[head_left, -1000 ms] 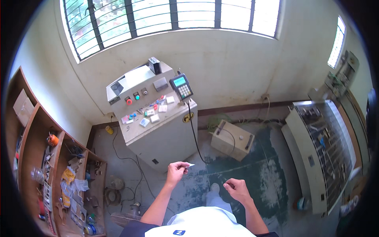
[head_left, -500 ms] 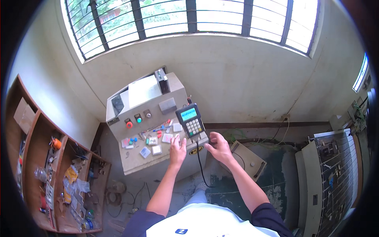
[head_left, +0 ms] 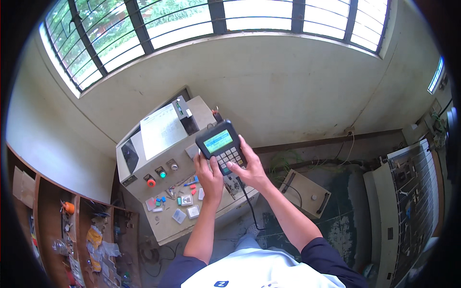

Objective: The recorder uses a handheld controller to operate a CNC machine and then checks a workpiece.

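Both my hands hold a black handheld keypad controller (head_left: 221, 143) with a lit screen and light keys, raised above the right end of the machine console (head_left: 161, 229). My left hand (head_left: 210, 177) grips its left edge, the thumb by the lower keys. Along the right edge wrap the fingers of my right hand (head_left: 250, 167), with the thumb over the keypad. A black cable (head_left: 249, 206) hangs from the controller's lower end. On the console top lie small clear boxes (head_left: 193, 211), a blue-handled tool (head_left: 191, 182) and several small coloured bits.
A red button (head_left: 151, 183) and a green lit button (head_left: 163, 174) sit on the console's sloped face. Wooden shelves (head_left: 72, 197) with clutter stand at left. A beige panel (head_left: 306, 193) lies on the floor at right, near a cabinet holding tools (head_left: 408, 206).
My hands have closed on the controller, which has come up off the console's right end and moved nearer to me. The whole view has shifted and turned slightly.
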Available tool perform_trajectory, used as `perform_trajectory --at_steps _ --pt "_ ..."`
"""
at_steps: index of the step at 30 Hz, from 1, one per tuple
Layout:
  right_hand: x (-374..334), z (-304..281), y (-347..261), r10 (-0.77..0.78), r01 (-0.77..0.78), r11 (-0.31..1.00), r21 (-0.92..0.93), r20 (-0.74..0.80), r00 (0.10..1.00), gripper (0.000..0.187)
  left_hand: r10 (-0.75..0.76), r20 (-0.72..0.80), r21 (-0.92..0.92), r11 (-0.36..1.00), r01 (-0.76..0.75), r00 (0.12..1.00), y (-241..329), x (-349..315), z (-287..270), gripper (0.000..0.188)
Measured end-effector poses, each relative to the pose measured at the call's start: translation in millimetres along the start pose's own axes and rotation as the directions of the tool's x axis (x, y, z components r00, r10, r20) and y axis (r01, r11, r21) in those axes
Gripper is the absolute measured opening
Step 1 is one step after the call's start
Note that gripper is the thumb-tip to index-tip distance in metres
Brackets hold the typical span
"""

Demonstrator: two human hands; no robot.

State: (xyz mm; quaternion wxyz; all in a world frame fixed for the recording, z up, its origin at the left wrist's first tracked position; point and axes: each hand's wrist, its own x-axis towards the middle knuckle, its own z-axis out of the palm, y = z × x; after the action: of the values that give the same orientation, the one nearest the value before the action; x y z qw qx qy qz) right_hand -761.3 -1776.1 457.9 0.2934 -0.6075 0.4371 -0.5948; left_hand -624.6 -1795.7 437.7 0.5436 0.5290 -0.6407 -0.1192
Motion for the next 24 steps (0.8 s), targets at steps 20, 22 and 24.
perform_trajectory --at_steps 20,22,24 --pt "-340 -263 -138 0.056 -0.32 0.939 -0.122 -0.868 0.493 0.083 0.579 0.773 -0.598 0.527 0.604 0.26 295 -253 100 0.052" --pt "-387 -283 -154 0.012 -0.338 0.928 -0.158 -0.893 0.451 0.082 0.593 0.79 -0.533 0.542 0.65 0.153 323 -299 103 0.055" --pt "-425 -300 -169 -0.015 -0.368 0.915 -0.166 -0.924 0.381 0.081 0.616 0.783 -0.511 0.549 0.661 0.093 343 -340 111 0.055"
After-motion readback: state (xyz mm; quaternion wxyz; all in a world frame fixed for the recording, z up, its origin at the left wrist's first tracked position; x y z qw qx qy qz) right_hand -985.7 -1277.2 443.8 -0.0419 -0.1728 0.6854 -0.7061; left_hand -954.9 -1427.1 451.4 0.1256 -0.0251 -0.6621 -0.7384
